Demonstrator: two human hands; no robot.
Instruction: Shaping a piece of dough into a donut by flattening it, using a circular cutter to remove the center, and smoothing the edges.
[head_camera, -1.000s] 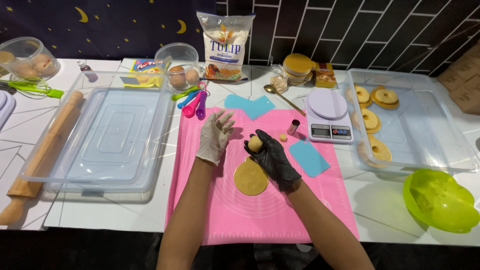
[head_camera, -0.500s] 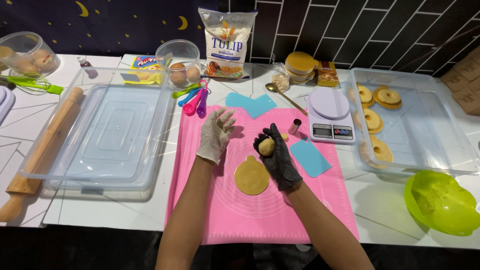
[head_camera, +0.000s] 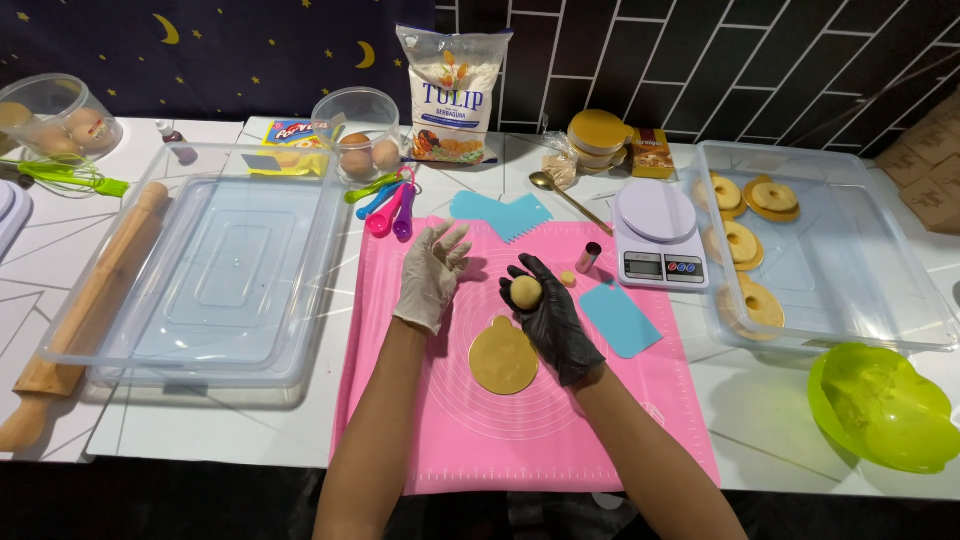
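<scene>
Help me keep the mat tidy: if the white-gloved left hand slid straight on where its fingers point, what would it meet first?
Probably the blue scraper just beyond the left hand; depth is unclear.

I see a white table (head_camera: 250, 440) with thin dark lines. On it lie a pink mat (head_camera: 560, 440), two clear plastic bins (head_camera: 200, 290) (one at each side), a wooden rolling pin (head_camera: 85, 310), a white kitchen scale (head_camera: 655, 235), a green bowl (head_camera: 885, 410), a flour bag (head_camera: 450, 95) and measuring spoons (head_camera: 385, 200).
</scene>
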